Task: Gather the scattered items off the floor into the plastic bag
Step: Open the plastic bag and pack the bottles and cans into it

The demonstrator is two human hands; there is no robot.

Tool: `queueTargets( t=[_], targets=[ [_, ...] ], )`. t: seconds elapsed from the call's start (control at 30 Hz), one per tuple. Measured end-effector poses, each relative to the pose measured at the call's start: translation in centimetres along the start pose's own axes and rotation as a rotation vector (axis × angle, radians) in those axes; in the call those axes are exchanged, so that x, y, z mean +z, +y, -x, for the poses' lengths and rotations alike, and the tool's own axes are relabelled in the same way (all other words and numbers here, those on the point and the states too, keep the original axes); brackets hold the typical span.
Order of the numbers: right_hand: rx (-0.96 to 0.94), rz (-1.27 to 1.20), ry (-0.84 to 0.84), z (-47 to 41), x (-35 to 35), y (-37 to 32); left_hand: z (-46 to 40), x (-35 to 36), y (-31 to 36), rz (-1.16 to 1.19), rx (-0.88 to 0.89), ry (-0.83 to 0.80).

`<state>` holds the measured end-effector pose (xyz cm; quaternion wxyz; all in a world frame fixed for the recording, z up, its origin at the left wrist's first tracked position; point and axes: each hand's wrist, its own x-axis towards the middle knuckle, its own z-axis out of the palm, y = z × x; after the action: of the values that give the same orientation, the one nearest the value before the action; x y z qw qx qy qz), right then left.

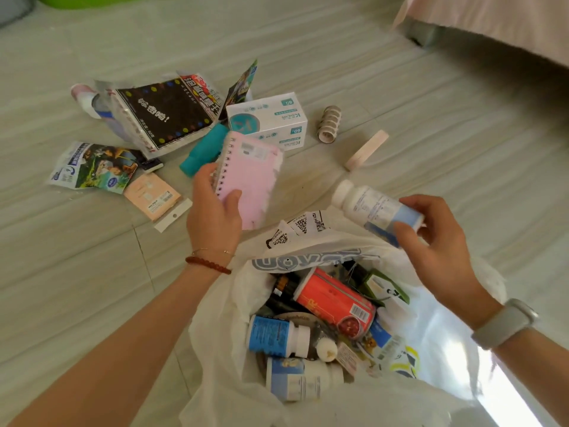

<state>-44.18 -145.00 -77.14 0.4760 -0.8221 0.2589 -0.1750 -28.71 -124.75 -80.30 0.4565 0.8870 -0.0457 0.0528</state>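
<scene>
The left hand (212, 208) grasped a pink spiral notebook (249, 177) by its lower edge, thumb on the cover, and held it above the floor (431, 124), just beyond the mouth of the plastic bag (221, 334). The right hand (437, 241) gripped a white bottle (372, 208) at its blue base — the cap pointed left, over the far rim of the bag. Inside the bag lay a red can (335, 300), two blue-labelled bottles and some smaller things, which I could not tell apart. On the floor were a white box (271, 118), a teal case (203, 149), a black printed packet (166, 115), a peach sachet (152, 195), a stack of tape rolls (329, 124) and a pale disc (366, 149) — well apart from the bag.
</scene>
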Motion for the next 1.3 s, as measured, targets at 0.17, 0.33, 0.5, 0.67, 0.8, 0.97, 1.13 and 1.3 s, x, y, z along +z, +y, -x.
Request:
queueTargets(
  t=[0.17, 0.33, 0.5, 0.67, 0.8, 0.97, 1.13, 1.3],
  targets=[
    [-0.065, 0.213, -0.144, 4.0, -3.5, 1.1, 4.0, -3.6, 2.0, 0.267, -0.055, -0.334],
    [-0.241, 0.578, -0.237, 5.4, -3.8, 3.1, 10.0, -2.7, 1.2, 0.126, -0.043, -0.716],
    [-0.357, 0.822, -0.321, 5.8, -2.7, 4.2, 12.3, -0.9, -0.7, -0.297, 0.235, -0.796],
    [-0.469, 0.894, -0.356, 4.3, -2.0, 3.7, 11.5, 0.1, -2.7, -0.706, 0.692, -0.443],
    [-0.395, 0.894, -0.412, 3.2, -1.0, 2.9, 9.6, 0.4, -2.9, -0.705, 0.563, -0.391],
    [-0.284, 0.946, -0.553, 3.2, -1.4, 2.1, 6.2, 0.5, -3.0, -0.593, 0.242, -0.550],
    [-0.265, 0.970, -0.476, 4.2, -1.4, 3.0, 3.5, 1.0, -2.0, -0.309, 0.130, -0.428],
    [-0.358, 0.851, -0.371, 3.9, -0.3, 2.3, 2.1, 0.7, -1.0, -0.247, 0.092, -0.258]
  ],
)
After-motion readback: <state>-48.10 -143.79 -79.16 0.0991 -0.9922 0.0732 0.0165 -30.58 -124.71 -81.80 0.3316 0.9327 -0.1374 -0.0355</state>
